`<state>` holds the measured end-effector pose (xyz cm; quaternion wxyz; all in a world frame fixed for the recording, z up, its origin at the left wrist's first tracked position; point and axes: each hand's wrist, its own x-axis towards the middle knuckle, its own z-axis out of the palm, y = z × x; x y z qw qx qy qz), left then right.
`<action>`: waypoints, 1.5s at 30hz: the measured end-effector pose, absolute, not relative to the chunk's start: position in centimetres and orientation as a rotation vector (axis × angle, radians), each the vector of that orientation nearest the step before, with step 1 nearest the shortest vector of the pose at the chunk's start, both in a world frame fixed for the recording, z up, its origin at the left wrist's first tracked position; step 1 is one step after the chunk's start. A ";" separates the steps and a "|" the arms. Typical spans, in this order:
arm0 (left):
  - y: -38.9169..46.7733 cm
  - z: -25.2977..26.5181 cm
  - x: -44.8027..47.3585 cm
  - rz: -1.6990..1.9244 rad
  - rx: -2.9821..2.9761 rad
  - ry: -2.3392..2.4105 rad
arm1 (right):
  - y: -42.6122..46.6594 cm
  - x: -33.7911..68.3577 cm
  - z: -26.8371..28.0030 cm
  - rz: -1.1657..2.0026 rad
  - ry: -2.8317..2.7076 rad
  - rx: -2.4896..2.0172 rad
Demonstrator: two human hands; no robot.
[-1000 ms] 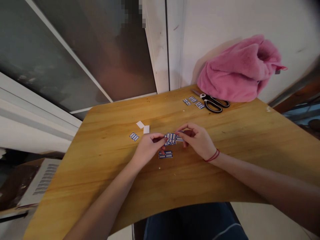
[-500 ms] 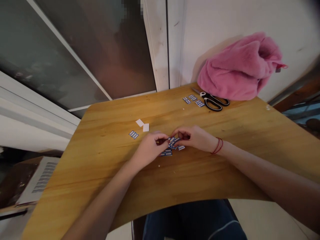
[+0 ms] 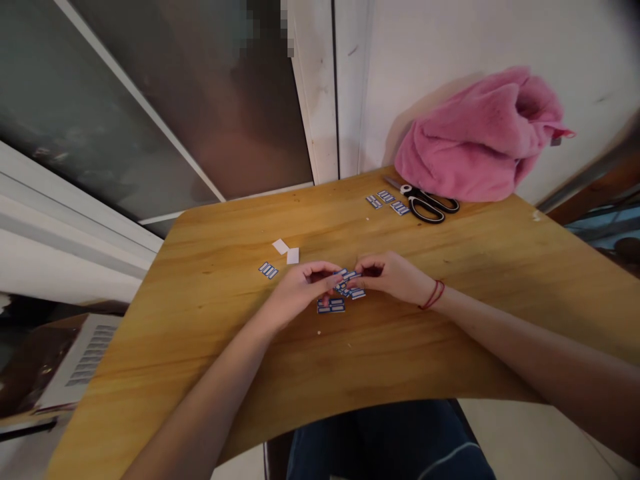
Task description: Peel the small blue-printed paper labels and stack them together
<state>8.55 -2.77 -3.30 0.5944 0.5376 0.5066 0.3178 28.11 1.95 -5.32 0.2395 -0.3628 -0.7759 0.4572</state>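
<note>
Several small blue-and-white label cards [image 3: 345, 283] are between my hands, just above the table. My left hand [image 3: 307, 285] pinches their left side between thumb and fingers. At their right edge, the thumb and index finger of my right hand [image 3: 383, 275] close on the cards too; a red string bracelet circles that wrist. Another blue-bordered label card [image 3: 331, 307] lies flat on the wood below my left fingertips. To the left of my left hand rest one more label card [image 3: 269, 270] and two plain white pieces [image 3: 293, 255], their corners close together.
Black-handled scissors [image 3: 425, 203] lie at the back of the wooden table [image 3: 425, 353], beside several more label cards [image 3: 385, 197]. A pink plush bag [image 3: 480, 137] leans against the wall. A box [image 3: 90, 353] stands at the lower left, past the table edge.
The label cards between my hands have been raised slightly and shifted a little. My left fingers have opened out some, and more of the card lying below them shows.
</note>
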 end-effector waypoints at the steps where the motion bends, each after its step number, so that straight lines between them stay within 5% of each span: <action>1: -2.8 -3.3 8.6 0.764 1.217 1.175 | 1.9 28.1 -5.4 1.265 -2.093 -1.013; 30: -2.9 -4.9 9.5 1.063 1.070 1.104 | 0.7 27.0 -5.8 1.563 -1.545 -1.145; 45: -2.9 -5.1 9.6 1.129 1.124 1.255 | 0.4 27.1 -6.3 1.437 -1.658 -1.144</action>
